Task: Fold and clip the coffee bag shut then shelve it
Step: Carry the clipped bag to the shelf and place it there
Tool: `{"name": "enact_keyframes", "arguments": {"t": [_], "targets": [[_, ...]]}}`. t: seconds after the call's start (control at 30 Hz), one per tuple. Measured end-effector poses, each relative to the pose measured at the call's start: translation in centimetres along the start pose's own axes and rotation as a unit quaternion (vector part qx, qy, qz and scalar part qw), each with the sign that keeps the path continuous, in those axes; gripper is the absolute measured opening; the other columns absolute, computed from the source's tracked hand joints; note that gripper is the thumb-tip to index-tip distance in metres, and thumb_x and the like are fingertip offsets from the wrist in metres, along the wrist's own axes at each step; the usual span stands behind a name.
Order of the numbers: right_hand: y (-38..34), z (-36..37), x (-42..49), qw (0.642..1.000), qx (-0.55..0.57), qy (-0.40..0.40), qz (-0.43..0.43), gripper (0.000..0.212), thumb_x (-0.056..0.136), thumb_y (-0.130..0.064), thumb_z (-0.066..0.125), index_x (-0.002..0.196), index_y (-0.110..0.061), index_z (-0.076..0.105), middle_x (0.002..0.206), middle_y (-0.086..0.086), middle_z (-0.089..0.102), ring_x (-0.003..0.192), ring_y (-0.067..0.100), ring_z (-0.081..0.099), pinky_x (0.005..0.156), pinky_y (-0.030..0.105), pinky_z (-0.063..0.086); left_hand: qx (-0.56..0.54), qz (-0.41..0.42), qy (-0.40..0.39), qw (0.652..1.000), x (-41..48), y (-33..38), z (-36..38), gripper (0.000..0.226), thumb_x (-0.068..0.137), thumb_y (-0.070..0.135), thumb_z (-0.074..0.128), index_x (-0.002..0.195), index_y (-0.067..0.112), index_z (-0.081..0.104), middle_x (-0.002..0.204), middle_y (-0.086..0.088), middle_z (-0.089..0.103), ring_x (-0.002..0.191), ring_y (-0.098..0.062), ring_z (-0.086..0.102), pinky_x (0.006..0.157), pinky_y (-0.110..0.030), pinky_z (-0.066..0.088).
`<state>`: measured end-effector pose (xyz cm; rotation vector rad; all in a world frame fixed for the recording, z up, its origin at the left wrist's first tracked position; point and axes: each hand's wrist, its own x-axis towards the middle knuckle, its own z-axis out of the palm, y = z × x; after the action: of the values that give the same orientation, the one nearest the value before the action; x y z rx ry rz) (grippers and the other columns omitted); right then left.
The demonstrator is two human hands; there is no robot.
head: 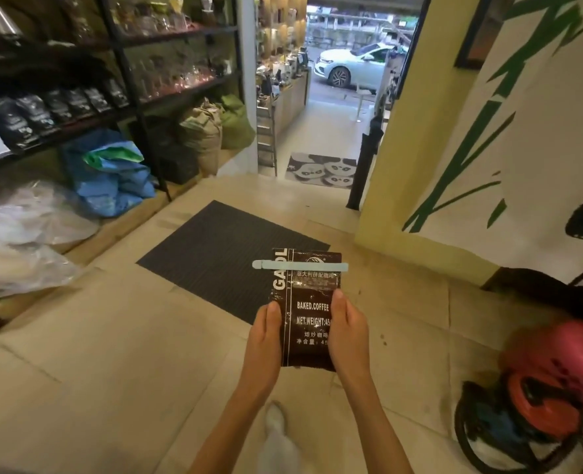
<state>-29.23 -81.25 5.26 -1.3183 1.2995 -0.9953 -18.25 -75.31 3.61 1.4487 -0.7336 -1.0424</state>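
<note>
Dark metal shelving (129, 80) stands far up and left of the hands, a row of black bags (54, 112) on one level. A grey floor mat (221, 258) lies just beyond the hands. The brown coffee bag (308, 309) is held upright between the left hand (266, 340) and right hand (346, 333), each closed on one side edge. A pale blue clip (300, 265) spans its folded top, above both thumbs.

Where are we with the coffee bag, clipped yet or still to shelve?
Clipped: the pale blue clip sits across the top of the coffee bag. In hand: left hand and right hand hold its sides above the floor. Left: placing it on the shelf beside the other black bags.
</note>
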Motion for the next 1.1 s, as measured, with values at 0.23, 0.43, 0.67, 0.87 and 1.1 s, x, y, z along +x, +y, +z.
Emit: {"name": "enact_keyframes", "arguments": {"t": [0.23,0.43,0.67,0.87,1.1], "targets": [[-3.3,8.2,16.6,0.997,-0.04,-0.064,-0.014,0.036,0.102,-0.042,0.039,0.106,-0.017,0.066,0.091,0.003,0.073,0.084,0.015,0.073,0.067,0.024,0.054,-0.057,-0.028,0.0,0.998,17.1,4.5,-2.7,0.041,0.097,0.053,0.036,0.127,0.027,0.049,0.113,-0.002,0.069,0.094,-0.012,0.073,0.072,-0.025,0.06],[-9.5,18.5,27.9,0.989,-0.024,-0.133,-0.064,0.023,0.101,-0.041,0.041,0.09,-0.035,0.06,0.09,0.001,0.072,0.082,0.014,0.071,0.07,0.027,0.055,-0.091,0.016,0.096,0.991,30.0,11.1,-7.8,0.033,0.099,0.039,0.043,0.13,0.026,0.047,0.11,-0.003,0.07,0.086,-0.01,0.073,0.058,-0.015,0.056],[-12.3,30.8,33.3,0.955,-0.028,-0.279,-0.1,0.021,0.102,-0.041,0.042,0.094,-0.037,0.061,0.092,-0.001,0.073,0.081,0.005,0.072,0.074,0.028,0.058,-0.105,0.04,0.252,0.961,35.7,13.0,-16.7,0.039,0.1,0.042,0.04,0.131,0.02,0.05,0.109,-0.003,0.071,0.088,-0.01,0.073,0.06,-0.014,0.055],[-12.3,40.9,31.5,0.902,-0.037,-0.422,-0.088,0.024,0.102,-0.038,0.042,0.094,-0.031,0.064,0.093,0.003,0.073,0.087,0.012,0.072,0.079,0.033,0.058,-0.125,0.012,0.41,0.903,34.7,12.0,-24.4,0.036,0.099,0.042,0.043,0.125,0.019,0.054,0.102,-0.001,0.073,0.078,-0.004,0.074,0.059,-0.016,0.057],[-12.8,52.6,29.2,0.826,-0.035,-0.555,-0.09,0.028,0.102,-0.039,0.041,0.095,-0.028,0.065,0.093,0.004,0.073,0.087,0.014,0.072,0.075,0.033,0.059,-0.144,0.0,0.553,0.821,34.5,11.5,-33.0,0.034,0.099,0.043,0.045,0.119,0.019,0.058,0.104,-0.001,0.075,0.088,-0.01,0.075,0.074,-0.026,0.059]]}}
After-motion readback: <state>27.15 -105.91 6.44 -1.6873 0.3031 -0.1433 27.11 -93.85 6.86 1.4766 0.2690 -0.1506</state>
